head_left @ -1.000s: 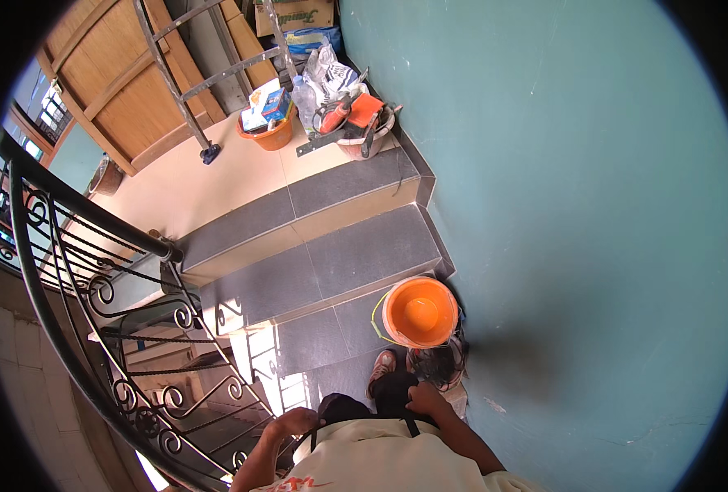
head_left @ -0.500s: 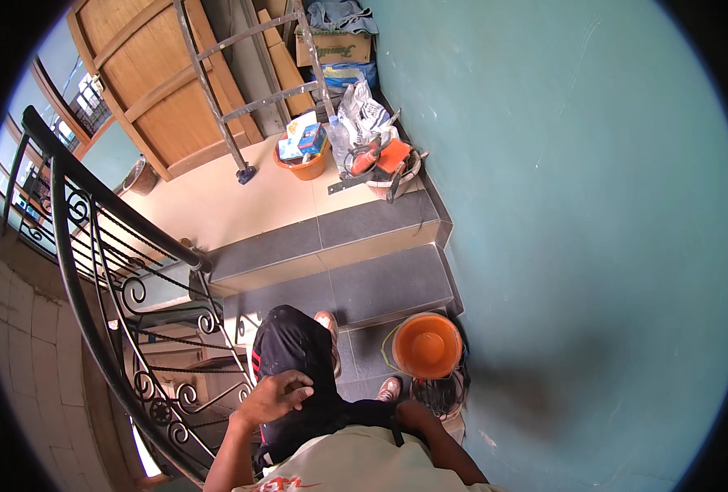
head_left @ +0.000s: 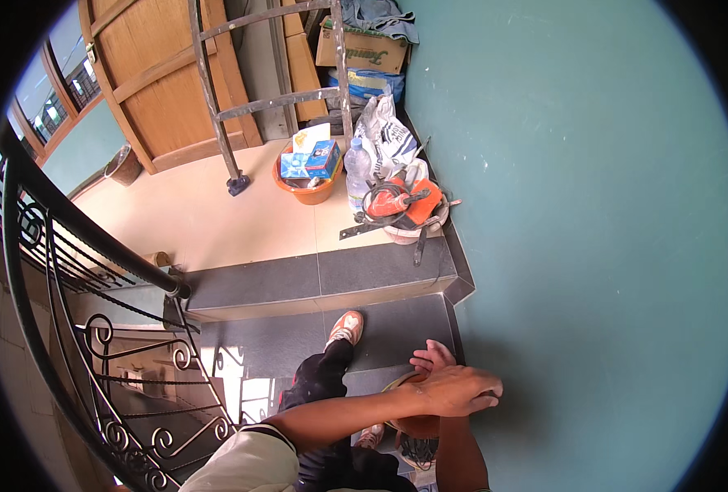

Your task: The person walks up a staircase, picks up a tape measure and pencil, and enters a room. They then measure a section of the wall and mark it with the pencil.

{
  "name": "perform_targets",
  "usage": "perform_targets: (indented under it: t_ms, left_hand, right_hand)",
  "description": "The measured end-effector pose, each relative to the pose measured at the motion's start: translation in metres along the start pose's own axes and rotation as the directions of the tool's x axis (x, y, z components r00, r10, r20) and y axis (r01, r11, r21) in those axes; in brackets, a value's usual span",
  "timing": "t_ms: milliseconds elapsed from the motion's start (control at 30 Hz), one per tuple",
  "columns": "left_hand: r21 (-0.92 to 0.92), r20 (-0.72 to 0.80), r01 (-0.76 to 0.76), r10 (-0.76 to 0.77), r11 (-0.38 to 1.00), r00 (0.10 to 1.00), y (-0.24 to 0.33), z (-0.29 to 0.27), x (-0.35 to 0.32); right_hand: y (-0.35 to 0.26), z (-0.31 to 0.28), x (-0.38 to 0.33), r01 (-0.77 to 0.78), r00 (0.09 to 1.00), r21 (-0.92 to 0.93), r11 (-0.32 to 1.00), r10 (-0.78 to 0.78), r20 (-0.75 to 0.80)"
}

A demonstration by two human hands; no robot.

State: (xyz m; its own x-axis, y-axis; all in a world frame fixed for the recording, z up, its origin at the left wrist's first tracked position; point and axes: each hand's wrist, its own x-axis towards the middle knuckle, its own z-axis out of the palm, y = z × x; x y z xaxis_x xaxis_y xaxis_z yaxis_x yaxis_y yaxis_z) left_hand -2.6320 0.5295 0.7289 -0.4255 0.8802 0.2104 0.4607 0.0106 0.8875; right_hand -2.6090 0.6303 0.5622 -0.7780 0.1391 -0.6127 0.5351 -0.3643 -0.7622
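My left arm reaches across to the right, and my left hand lies over my right wrist with its fingers bent around it. Beyond it shows my right hand, its fingers spread and holding nothing. Beneath both hands stands an orange bucket, mostly hidden by them. Dark, tangled material lies just below the bucket, too covered to make out. One of my shoes rests on the dark stair tread, with the leg bent forward.
A black iron railing curves along the left; a green wall bounds the right. On the landing stand a ladder, an orange basin with boxes, a plastic bottle and a container holding an orange power tool.
My left hand has crossed from above my thigh to my right wrist. My right hand has come forward over the bucket. The view has shifted, and a shoe now shows on the higher tread.
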Motion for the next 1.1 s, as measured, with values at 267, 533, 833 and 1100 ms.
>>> perform_targets:
  t_ms: [267, 533, 833, 1100]
  left_hand:
    - [0.064, -0.120, -0.176, 0.183, 0.982, 0.976, -0.065, -0.004, 0.049]
    - [-0.162, -0.376, -0.019, -0.044, 0.987, 0.926, -0.095, -0.073, 0.067]
    - [-0.099, -0.348, -0.083, 0.044, 0.992, 0.936, -0.104, -0.060, 0.071]
    - [-0.037, -0.232, -0.055, 0.045, 0.998, 0.972, -0.099, -0.045, 0.077]
  right_hand:
    - [-0.104, 0.034, 0.241, 0.173, 0.985, 0.318, 0.932, -0.161, -0.064]
    - [-0.135, 0.086, 0.312, 0.156, 0.974, 0.435, 0.887, -0.064, -0.219]
    - [-0.077, 0.128, 0.274, 0.287, 0.954, 0.382, 0.878, -0.227, -0.195]
    - [-0.037, 0.222, 0.202, 0.188, 0.979, 0.493, 0.849, -0.125, -0.158]
